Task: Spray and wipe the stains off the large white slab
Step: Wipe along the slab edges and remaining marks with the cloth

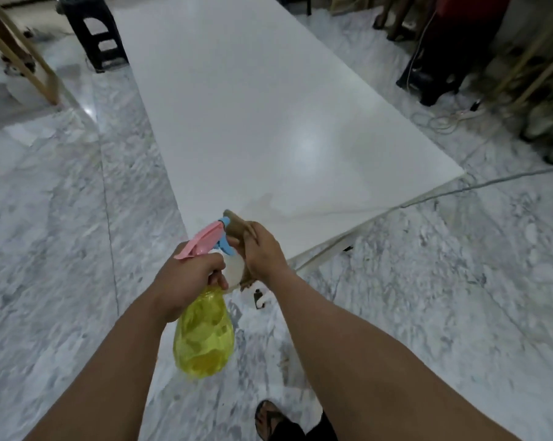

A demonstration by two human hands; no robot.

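The large white slab [252, 116] stretches away from me, raised a little above the marble floor. A faint brownish stain [268, 202] marks its near end. My left hand [186, 281] grips the neck of a yellow spray bottle [205, 335] with a pink and blue trigger head [208, 240], held just before the slab's near corner. My right hand [262, 253] is closed on a brown cloth [237, 227] right in front of the nozzle, touching the bottle's head.
Grey-veined marble floor [46, 249] surrounds the slab. A black stool [93, 30] stands at the far left, a wooden frame [20, 55] beyond it. Cables [443, 192] and a power strip lie right of the slab near dark furniture legs. My sandalled foot [272, 418] is below.
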